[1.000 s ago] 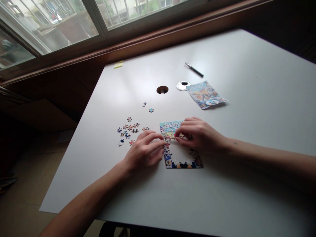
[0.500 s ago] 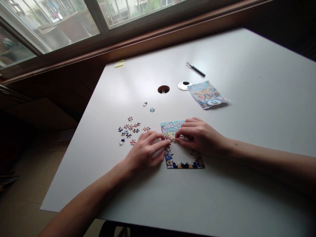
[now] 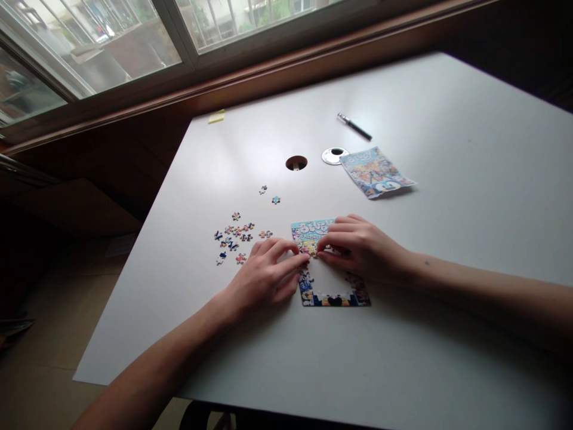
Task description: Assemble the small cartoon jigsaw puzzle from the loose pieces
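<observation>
A partly assembled jigsaw puzzle [image 3: 333, 301] lies flat on the white table, its top rows and border joined around a bare middle. My left hand [image 3: 272, 270] rests at the puzzle's left side, fingers bent and apart, with fingertips touching its left edge. From the right, my right hand [image 3: 358, 245] reaches over the upper part, thumb and index finger pinched on a puzzle piece at the lower edge of the joined rows. The fingers hide most of that piece. Several loose puzzle pieces [image 3: 233, 230] are scattered left of my left hand.
Two more loose pieces [image 3: 276, 200] lie farther back. Behind the puzzle are a crumpled picture sheet [image 3: 378, 172], a silver grommet cover [image 3: 332, 156], a round hole [image 3: 296, 162] in the tabletop and a black pen [image 3: 356, 126]. A yellow sticky note [image 3: 216, 116] sits at the far edge.
Both hands stay at almost the same spots on the puzzle, with only tiny finger shifts. The loose pieces have not moved.
</observation>
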### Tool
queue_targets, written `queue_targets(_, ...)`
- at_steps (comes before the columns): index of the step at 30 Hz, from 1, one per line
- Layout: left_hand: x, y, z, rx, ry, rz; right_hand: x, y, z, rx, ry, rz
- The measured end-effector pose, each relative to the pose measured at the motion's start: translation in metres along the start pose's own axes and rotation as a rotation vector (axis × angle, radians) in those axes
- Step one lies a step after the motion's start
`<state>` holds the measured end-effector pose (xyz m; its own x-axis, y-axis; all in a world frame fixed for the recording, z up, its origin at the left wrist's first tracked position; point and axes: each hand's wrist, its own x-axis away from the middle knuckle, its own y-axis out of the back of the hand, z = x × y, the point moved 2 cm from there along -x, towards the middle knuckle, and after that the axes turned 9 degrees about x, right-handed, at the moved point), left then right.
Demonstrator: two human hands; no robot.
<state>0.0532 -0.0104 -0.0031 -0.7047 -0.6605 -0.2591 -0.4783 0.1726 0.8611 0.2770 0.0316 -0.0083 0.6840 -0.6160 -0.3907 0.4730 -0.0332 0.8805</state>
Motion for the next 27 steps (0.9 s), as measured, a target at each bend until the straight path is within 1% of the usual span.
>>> queue_targets(7, 0.0004, -0.0013, -0.0016, -0.039, 0.016, 0.02, 0.0002, 0.0008, -0.0011, -0.026, 0.007, -0.018)
queue_targets(13, 0.0007, -0.0021, -0.0025, -0.051, 0.02, 0.02, 0.0025, 0.0016, -0.0033, -0.027, 0.083, -0.056)
queue_targets(16, 0.0005, -0.0022, -0.0031, -0.051, 0.022, 0.025, 0.0032, 0.001, -0.0039, 0.016, 0.098, -0.039)
queue_targets(20, 0.0006, -0.0021, -0.0031, -0.058, 0.025, 0.029, 0.0025, 0.0015, -0.0029, 0.007, 0.093, -0.021)
queue_targets(23, 0.0009, -0.0021, -0.0028, -0.057, 0.024, 0.033, 0.001, 0.0037, -0.0019, -0.055, 0.069, -0.062)
queue_targets(27, 0.0015, -0.0025, -0.0024, -0.052, 0.022, 0.043, -0.0001, 0.0054, -0.0029, -0.125, -0.004, -0.106)
